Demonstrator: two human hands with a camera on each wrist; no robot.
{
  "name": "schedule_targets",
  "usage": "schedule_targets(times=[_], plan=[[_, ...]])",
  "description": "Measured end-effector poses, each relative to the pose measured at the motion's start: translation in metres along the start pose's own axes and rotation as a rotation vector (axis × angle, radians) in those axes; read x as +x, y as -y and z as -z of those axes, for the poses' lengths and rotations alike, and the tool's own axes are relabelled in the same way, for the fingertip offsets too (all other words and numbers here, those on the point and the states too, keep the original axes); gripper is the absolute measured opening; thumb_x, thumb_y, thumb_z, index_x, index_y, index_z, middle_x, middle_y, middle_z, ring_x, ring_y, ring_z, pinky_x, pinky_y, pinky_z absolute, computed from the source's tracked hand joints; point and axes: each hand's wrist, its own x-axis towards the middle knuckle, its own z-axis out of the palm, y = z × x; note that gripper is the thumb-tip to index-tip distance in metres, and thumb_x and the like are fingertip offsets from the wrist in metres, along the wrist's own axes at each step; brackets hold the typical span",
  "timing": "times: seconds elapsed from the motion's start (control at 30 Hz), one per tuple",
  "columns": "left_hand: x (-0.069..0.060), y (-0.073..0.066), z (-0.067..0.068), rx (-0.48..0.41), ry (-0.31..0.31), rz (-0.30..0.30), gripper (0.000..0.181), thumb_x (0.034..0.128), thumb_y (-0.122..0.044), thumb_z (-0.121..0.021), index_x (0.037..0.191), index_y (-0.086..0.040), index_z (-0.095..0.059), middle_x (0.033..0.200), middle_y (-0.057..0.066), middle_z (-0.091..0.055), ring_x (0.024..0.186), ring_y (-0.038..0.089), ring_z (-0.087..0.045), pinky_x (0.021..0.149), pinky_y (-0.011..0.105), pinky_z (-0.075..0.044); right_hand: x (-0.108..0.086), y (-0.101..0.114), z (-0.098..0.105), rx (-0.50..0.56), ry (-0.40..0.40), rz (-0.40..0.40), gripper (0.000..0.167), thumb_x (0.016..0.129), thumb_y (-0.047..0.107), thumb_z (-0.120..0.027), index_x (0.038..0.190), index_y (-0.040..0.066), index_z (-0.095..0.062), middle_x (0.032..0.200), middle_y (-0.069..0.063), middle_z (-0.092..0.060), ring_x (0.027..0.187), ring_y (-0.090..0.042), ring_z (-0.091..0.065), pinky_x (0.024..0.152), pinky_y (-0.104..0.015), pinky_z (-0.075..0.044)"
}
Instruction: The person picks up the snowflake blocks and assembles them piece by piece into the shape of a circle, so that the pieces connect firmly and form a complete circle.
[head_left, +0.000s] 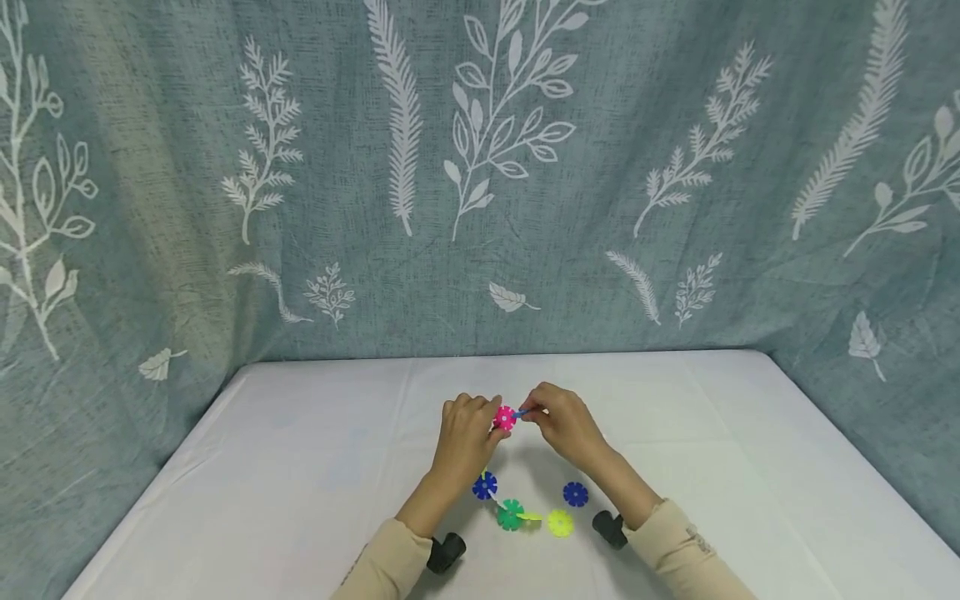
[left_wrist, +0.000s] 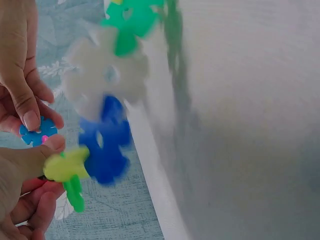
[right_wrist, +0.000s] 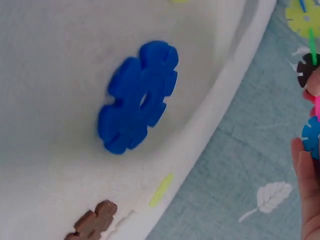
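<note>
The left hand (head_left: 467, 433) is clamped around a pink disc (head_left: 505, 418) above the table (head_left: 315, 475), while the right hand (head_left: 566, 423) pinches a light blue disc (left_wrist: 37, 132) edge-on against it — thumb and fingers together. Below the left hand hangs a chain with a dark blue disc (left_wrist: 106, 155), a white disc (left_wrist: 87, 75) and a green disc (head_left: 511, 515). To its right are a yellow disc (head_left: 559, 523) and another blue disc (head_left: 575, 494).

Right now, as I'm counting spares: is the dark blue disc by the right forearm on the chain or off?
Off: the dark blue disc lies alone on the white cloth, touching no other piece.
</note>
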Motion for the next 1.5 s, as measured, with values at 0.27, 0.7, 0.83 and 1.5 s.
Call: schedule_targets(times=[0.27,0.7,0.83,1.5], plan=[[-0.001,-0.002,-0.003,-0.028,-0.037,-0.048,0.025,0.0654,-0.022,-0.08,0.082,-0.007,-0.069,0.073,0.003,-0.064,0.066,0.017,-0.048,0.063,0.027,-0.033,0.002,0.005,0.0,0.016,-0.073,0.057,0.012,0.073,-0.007,-0.069,0.069,0.003,-0.065,0.066,-0.003,-0.059,0.061,-0.01,-0.058,0.056,-0.016,-0.047],[0.002,-0.004,0.006,0.086,-0.004,0.0,0.031,0.0605,-0.032,-0.083,0.083,-0.013,-0.072,0.069,-0.001,-0.065,0.062,0.015,-0.052,0.061,0.028,-0.029,-0.001,0.003,-0.002,0.087,0.086,0.019,0.009,0.079,-0.005,-0.066,0.082,0.002,-0.062,0.075,-0.007,-0.064,0.068,-0.011,-0.059,0.061,-0.016,-0.048],[0.002,-0.006,0.004,0.034,-0.03,-0.045,0.013,0.0676,-0.021,-0.079,0.078,-0.018,-0.072,0.073,-0.005,-0.064,0.067,0.013,-0.051,0.068,0.03,-0.028,-0.001,0.002,-0.003,0.154,0.094,0.001,0.016,0.078,-0.007,-0.065,0.087,0.001,-0.055,0.078,-0.009,-0.064,0.07,-0.015,-0.064,0.063,-0.014,-0.049],[-0.003,0.009,0.007,-0.024,-0.038,0.019,0.009,0.0699,-0.013,-0.078,0.072,-0.014,-0.07,0.068,-0.003,-0.064,0.065,0.013,-0.05,0.065,0.027,-0.029,0.017,-0.046,0.008,-0.213,0.462,-0.766,0.031,0.075,0.019,-0.075,0.092,-0.003,-0.061,0.087,-0.014,-0.063,0.078,-0.026,-0.057,0.073,-0.041,-0.047]])
